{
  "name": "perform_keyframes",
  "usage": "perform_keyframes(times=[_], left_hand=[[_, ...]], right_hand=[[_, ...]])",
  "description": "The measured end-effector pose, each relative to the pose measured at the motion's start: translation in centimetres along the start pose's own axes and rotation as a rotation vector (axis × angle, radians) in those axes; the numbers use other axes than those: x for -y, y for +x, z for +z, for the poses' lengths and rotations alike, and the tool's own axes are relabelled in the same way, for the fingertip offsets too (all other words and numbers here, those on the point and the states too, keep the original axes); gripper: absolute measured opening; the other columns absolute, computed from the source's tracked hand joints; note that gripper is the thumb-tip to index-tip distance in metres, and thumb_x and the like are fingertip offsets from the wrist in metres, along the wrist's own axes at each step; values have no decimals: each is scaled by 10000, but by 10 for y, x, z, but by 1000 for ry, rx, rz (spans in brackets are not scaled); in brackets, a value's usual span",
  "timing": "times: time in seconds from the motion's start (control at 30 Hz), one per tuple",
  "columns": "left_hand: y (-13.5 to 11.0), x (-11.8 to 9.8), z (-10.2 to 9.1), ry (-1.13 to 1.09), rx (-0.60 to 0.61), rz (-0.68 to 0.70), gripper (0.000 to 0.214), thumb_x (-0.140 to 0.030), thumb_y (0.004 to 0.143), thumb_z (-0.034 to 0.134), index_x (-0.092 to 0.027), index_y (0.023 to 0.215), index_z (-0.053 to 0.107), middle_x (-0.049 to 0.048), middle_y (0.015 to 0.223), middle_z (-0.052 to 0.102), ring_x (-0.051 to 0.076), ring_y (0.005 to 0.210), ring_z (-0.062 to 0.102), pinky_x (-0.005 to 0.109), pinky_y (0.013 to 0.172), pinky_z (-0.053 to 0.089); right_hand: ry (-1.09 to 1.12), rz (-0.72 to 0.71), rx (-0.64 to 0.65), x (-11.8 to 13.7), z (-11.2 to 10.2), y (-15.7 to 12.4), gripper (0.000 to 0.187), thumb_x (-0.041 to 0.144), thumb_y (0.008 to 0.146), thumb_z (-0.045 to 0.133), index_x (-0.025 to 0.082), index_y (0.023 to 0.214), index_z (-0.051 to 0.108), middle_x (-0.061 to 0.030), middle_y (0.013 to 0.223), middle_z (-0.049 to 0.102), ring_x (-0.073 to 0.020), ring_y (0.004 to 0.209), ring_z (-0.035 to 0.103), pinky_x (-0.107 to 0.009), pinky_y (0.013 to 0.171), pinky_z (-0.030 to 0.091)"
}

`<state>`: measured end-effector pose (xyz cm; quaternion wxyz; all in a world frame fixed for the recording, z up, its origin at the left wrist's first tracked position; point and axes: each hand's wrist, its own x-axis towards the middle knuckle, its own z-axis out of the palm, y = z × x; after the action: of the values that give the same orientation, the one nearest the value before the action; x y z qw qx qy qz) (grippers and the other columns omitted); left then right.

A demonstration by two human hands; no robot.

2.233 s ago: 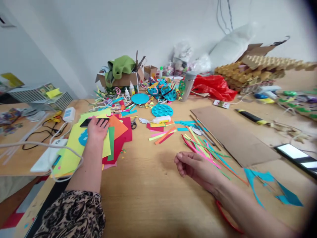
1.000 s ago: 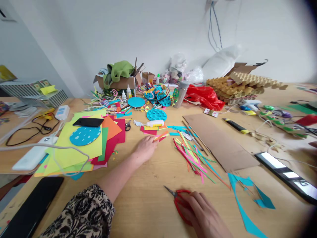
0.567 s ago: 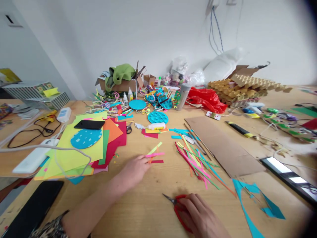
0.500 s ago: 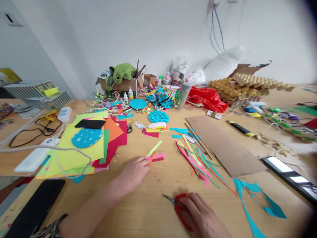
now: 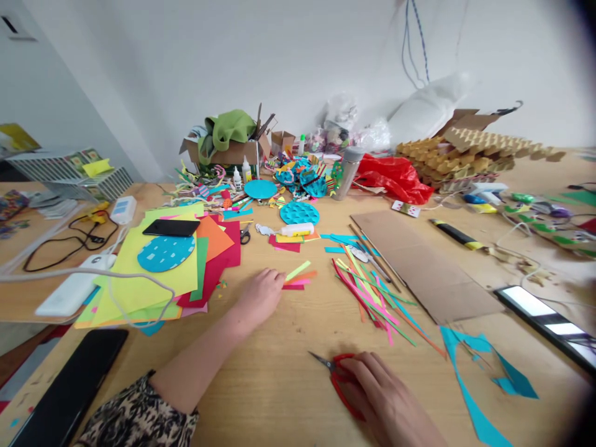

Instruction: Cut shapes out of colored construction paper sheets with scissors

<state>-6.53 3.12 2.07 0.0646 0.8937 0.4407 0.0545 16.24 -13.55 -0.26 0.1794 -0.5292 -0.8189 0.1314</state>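
Note:
My left hand (image 5: 261, 297) is closed at the near ends of a few short paper strips (image 5: 302, 275) in yellow-green, orange, pink and dark red. They fan out to the right from my fingertips, low over the table. My right hand (image 5: 384, 388) grips small scissors (image 5: 336, 366) by their red handles; the blades rest near the tabletop and point left. Beyond, to the right, lies a loose pile of longer coloured strips (image 5: 372, 298). A white glue bottle (image 5: 298, 230) lies on small coloured papers past my left hand.
Coloured paper sheets (image 5: 172, 292) are stacked at left, with a phone (image 5: 171, 228) and a blue disc (image 5: 166, 253) on top. A cardboard sheet (image 5: 419, 267), a cutter (image 5: 456, 234) and blue paper scraps (image 5: 465, 391) lie at right. A steel bottle (image 5: 348, 176) stands at the back.
My left hand has shifted slightly up the table. The orange strip that curled at my fingertips now lies among the other strips. My right hand still holds the scissors in about the same place.

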Motion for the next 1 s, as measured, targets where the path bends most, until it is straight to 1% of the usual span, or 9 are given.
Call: perform_keyframes(times=[0.1,0.27,0.4,0.53,0.67,0.77,0.87,0.93,1.0], left_hand=[[6,5,0,29,13,-39,285,-46,799,447,-124,1026,601,119,1017,628,234,1006,561,350,886,448],[13,6,-3,52,35,-60,164,-134,800,508,-142,921,618,109,956,643,235,964,585,347,859,463],[21,2,-5,90,83,-82,209,-66,786,472,-108,905,638,150,914,667,257,927,622,377,837,475],[29,-3,-7,108,112,-123,256,-29,784,428,-64,901,653,194,873,676,291,867,653,401,750,501],[27,-20,-7,69,139,-110,205,-99,781,487,-95,896,657,163,833,687,277,802,668,365,682,512],[24,-45,-3,10,157,-38,156,-152,772,523,-135,856,653,126,850,692,250,803,665,337,688,510],[24,-67,1,-54,156,31,133,-187,790,526,-173,870,631,70,855,690,214,814,657,307,696,506],[24,-73,3,-149,117,66,122,-241,818,529,-187,886,615,51,858,684,201,820,648,308,714,509],[24,-68,4,-235,14,74,196,-328,839,540,-178,947,605,71,957,678,211,933,625,329,817,497]], right_hand=[[-11,17,-22,-4,-4,-1,157,216,955,392,219,1023,534,-62,897,621,-178,762,620,-318,668,542],[-42,45,-66,-9,-9,-4,166,254,960,393,215,1021,542,-69,904,630,-178,780,637,-312,666,552],[-48,43,-72,-10,-11,-6,172,259,962,388,215,1016,545,-67,896,634,-175,775,641,-309,663,555],[-57,63,-84,-14,-13,-10,172,268,959,394,227,1027,546,-56,890,637,-172,763,643,-307,662,554],[-90,85,-115,-22,-17,-16,169,292,948,412,234,1020,553,-48,872,645,-170,752,654,-289,648,556],[-106,98,-133,-27,-19,-19,163,308,938,433,244,1005,567,-38,876,655,-162,762,663,-263,645,557],[-117,115,-142,-32,-19,-22,171,325,926,451,249,1007,582,-36,889,661,-161,778,668,-254,652,557],[-118,136,-141,-35,-19,-24,183,331,922,453,249,1013,590,-38,893,663,-163,792,670,-256,666,558],[-117,148,-120,-39,-20,-28,185,334,917,467,253,1022,596,-39,906,664,-163,810,671,-251,677,558]])
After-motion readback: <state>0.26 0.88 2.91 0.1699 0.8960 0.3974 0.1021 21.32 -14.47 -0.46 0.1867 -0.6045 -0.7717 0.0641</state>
